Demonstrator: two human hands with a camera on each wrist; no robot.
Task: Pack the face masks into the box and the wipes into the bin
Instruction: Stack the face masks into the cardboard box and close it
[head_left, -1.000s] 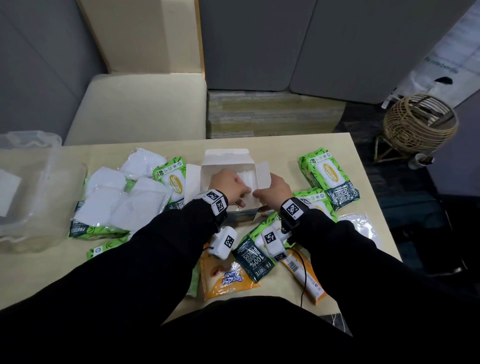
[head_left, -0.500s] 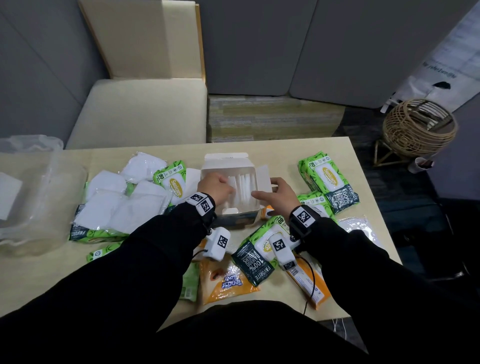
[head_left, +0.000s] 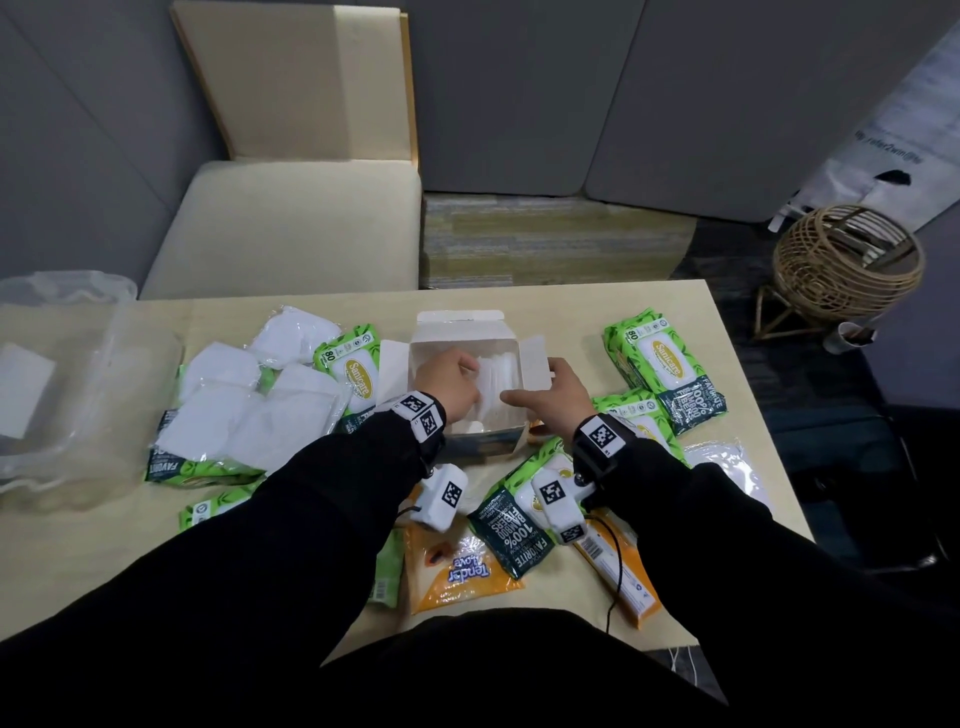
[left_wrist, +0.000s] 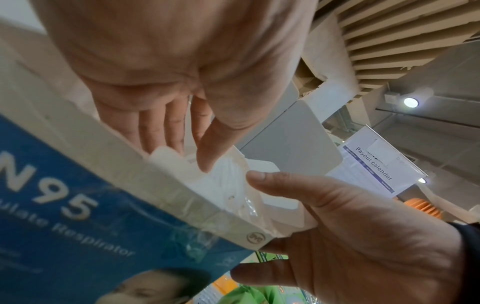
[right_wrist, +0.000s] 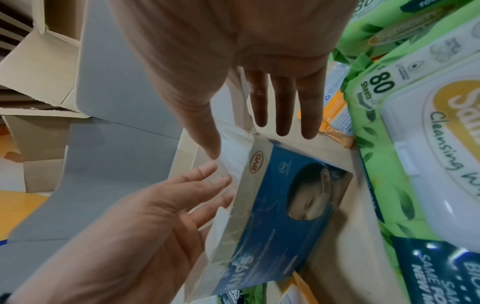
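An open N95 box (head_left: 470, 318) stands mid-table with white wrapped masks (head_left: 500, 375) upright inside. My left hand (head_left: 467, 375) reaches into the box, its straight fingers (left_wrist: 166, 127) against the masks (left_wrist: 223, 181). My right hand (head_left: 535, 385) is at the box's right end, thumb on the masks and straight fingers (right_wrist: 283, 107) outside the side flap. Loose wrapped masks (head_left: 249, 415) lie in a heap left of the box, and one (head_left: 727, 467) lies at the right edge. Green wipes packs (head_left: 665, 369) and orange ones (head_left: 457, 571) are scattered around. The clear bin (head_left: 78, 415) sits far left.
A cream chair (head_left: 280, 228) stands beyond the table's far edge. A wicker basket (head_left: 847, 260) is on the floor to the right. Wipes packs (head_left: 514, 519) lie under my forearms near the table's front edge (head_left: 779, 535).
My hands have drawn apart over the box, uncovering the masks. The left hand has shifted left inside it and the right has moved to the right flap.
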